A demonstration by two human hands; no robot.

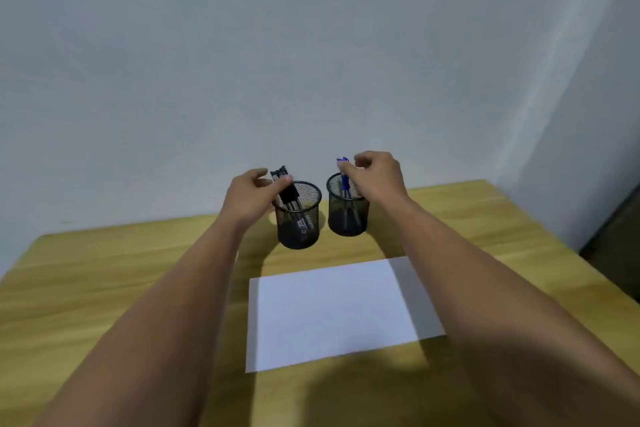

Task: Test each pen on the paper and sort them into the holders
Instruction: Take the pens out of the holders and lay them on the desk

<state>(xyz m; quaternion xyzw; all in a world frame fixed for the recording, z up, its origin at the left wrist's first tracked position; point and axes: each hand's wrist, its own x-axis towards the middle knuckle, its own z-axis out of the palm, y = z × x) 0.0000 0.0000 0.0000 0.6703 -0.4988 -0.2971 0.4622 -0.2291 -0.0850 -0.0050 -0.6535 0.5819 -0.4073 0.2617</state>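
Pens stand sorted in two mesh holders, black-capped point(288, 191) in the left holder point(300, 218) pinched by left hand point(250, 197), blue-capped point(344, 180) in the right holder point(347, 210) pinched by right hand point(375, 174); risk: pulling both bundles may tip the light holders or scatter pens beyond the blank paper point(332, 312).

2 black mesh holders stand side by side on the table beyond a blank white paper sheet point(332, 312), the left holder point(299, 218) with black-capped pens point(287, 189), the right holder point(347, 210) with blue-capped pens point(344, 180), all leaning left.
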